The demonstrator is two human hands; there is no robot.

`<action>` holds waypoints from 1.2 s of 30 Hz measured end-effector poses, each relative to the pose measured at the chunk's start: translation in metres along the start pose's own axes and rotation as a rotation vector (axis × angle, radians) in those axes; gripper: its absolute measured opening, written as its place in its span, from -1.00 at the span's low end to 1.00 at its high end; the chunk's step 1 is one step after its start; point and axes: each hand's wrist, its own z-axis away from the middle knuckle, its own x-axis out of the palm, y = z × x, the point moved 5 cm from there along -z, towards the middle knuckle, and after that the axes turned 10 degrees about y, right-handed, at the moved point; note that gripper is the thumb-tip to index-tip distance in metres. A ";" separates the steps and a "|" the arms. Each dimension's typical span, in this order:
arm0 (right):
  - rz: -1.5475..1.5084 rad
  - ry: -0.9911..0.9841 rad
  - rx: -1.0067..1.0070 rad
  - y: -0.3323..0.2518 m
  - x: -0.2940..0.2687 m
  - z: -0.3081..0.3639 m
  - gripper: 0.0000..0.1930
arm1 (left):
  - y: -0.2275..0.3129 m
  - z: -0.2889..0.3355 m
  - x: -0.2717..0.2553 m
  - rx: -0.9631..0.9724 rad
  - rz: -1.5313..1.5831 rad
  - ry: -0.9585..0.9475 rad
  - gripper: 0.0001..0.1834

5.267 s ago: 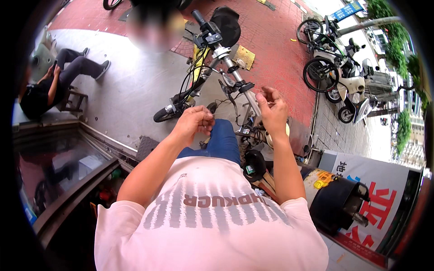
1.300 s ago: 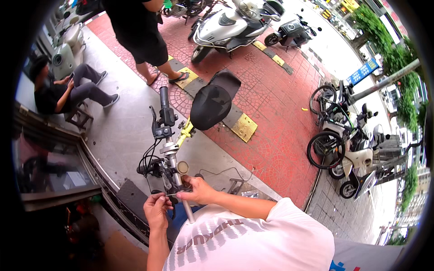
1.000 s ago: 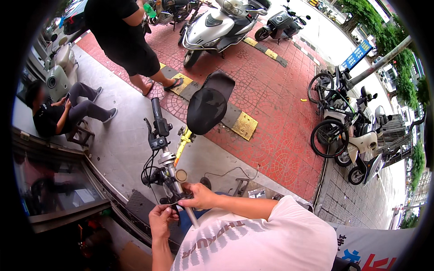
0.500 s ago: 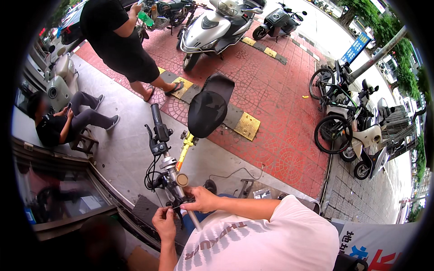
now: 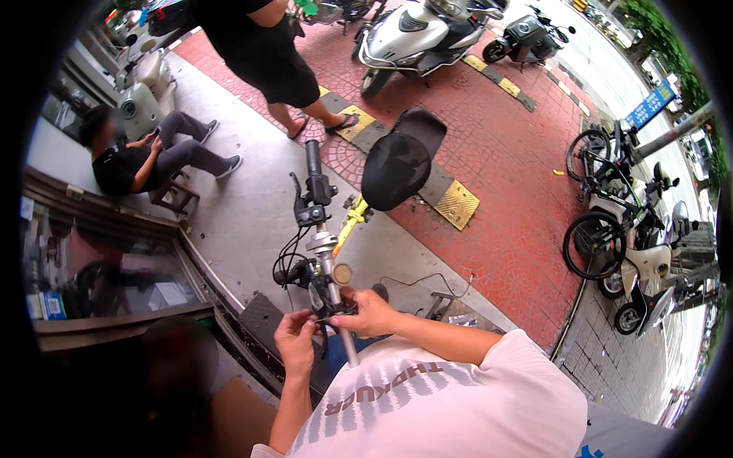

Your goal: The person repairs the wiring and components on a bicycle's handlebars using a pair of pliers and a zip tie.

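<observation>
In front of me is a bike's handlebar (image 5: 325,252), with a black grip at its far end and a bare metal tube at the end nearest me. A black brake lever fitting (image 5: 325,327) sits around the bare part. My right hand (image 5: 368,314) is closed on the bar beside this fitting. Left of the bar, my left hand (image 5: 296,340) has its fingertips pinched together against the fitting; whatever small part they hold is hidden. Black cables (image 5: 286,263) loop beside the stem. Beyond the bar are a black saddle (image 5: 395,172) and part of a yellow frame (image 5: 351,225).
A person (image 5: 153,156) sits on a wooden stool at the left; another person (image 5: 263,65) stands beyond the handlebar. A silver scooter (image 5: 412,38) is parked ahead, several bikes and scooters (image 5: 603,237) at the right. A glass case (image 5: 114,267) stands at lower left.
My view has shifted, so the whole scene sits farther right and partly higher. Both hands stay at the same fitting, with the left fingers slightly re-posed.
</observation>
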 end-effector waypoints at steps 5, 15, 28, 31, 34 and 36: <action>0.062 -0.030 0.042 -0.012 -0.004 -0.001 -0.41 | 0.009 0.008 0.001 0.208 -0.279 0.094 -0.89; 0.058 -0.053 0.088 -0.017 -0.006 0.000 -0.42 | 0.008 0.011 0.003 -0.042 -0.059 0.113 -0.86; 0.126 -0.022 0.052 -0.018 -0.011 -0.003 -0.41 | -0.001 -0.009 -0.006 -0.640 0.012 -0.208 -0.65; -0.008 -0.003 0.008 -0.009 -0.001 -0.002 -0.40 | -0.008 -0.006 -0.011 -0.697 0.063 -0.261 -0.58; 0.012 0.008 0.003 -0.009 -0.002 -0.002 -0.43 | -0.004 -0.007 -0.009 -0.694 0.065 -0.282 -0.58; 0.104 0.043 -0.001 -0.004 -0.006 0.003 -0.44 | 0.002 -0.015 -0.002 -0.671 0.041 -0.325 -0.58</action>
